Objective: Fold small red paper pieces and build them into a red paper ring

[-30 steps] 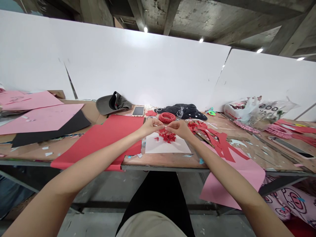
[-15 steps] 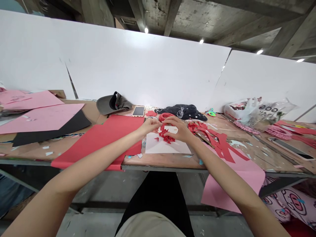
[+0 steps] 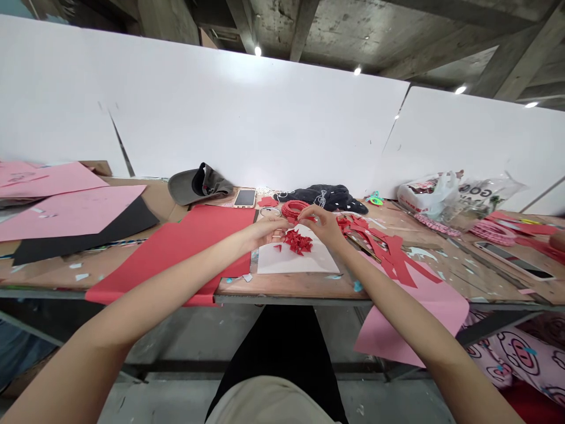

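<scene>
A heap of small folded red paper pieces [image 3: 298, 242] lies on a white sheet [image 3: 318, 265]. Above the sheet's back left part, my left hand [image 3: 270, 229] is closed in a pinch, and a small bit of red paper shows at its fingertips. My right hand [image 3: 321, 225] nearly meets it from the right, its fingers pressed together at the same bit of red. Just behind the fingertips sits a coiled red ring [image 3: 293, 208]. Red paper strips [image 3: 392, 256] and more red pieces are to the right of my right hand.
Large red paper [image 3: 176, 253] spreads on the left, with a cap [image 3: 200, 184] and a phone [image 3: 245, 198] behind it. Dark cloth [image 3: 329, 197] lies at the back. Pink paper [image 3: 415, 318] hangs over the front edge; plastic bags [image 3: 430, 193] and another phone [image 3: 514, 260] are right.
My right hand's fingers have drawn together and lifted away from the heap, which is now more exposed. The view has shifted slightly. Part of another person's hand appears at the far right edge.
</scene>
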`<control>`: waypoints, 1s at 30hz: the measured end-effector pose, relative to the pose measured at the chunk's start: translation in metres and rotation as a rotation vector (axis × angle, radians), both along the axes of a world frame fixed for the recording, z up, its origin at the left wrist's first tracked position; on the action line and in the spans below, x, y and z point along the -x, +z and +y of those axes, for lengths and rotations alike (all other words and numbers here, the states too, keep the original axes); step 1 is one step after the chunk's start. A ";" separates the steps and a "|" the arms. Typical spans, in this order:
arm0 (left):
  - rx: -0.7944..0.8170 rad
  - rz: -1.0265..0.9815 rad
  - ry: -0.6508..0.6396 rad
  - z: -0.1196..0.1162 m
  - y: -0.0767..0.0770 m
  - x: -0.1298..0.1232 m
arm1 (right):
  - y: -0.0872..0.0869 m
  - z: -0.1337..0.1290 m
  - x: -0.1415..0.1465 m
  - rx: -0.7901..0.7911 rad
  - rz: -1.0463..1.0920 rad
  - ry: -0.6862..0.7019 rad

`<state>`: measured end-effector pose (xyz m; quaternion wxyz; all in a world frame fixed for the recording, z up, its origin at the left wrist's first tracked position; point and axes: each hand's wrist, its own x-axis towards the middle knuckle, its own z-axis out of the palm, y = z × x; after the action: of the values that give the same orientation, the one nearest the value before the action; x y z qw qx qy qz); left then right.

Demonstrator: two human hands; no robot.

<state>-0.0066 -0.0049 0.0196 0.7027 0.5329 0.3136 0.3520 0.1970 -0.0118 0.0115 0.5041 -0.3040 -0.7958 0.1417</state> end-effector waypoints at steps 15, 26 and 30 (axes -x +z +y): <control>-0.321 0.241 0.006 0.003 -0.007 0.005 | -0.001 0.001 0.001 0.291 0.027 -0.003; -0.413 0.317 0.090 0.000 -0.006 0.001 | -0.004 0.000 0.008 0.268 0.024 -0.060; -0.377 0.275 0.105 0.001 -0.007 0.002 | -0.007 0.001 0.011 0.284 0.055 -0.064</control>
<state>-0.0082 -0.0040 0.0129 0.5221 0.6806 0.3623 0.3646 0.1864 -0.0111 0.0048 0.4819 -0.3934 -0.7437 0.2448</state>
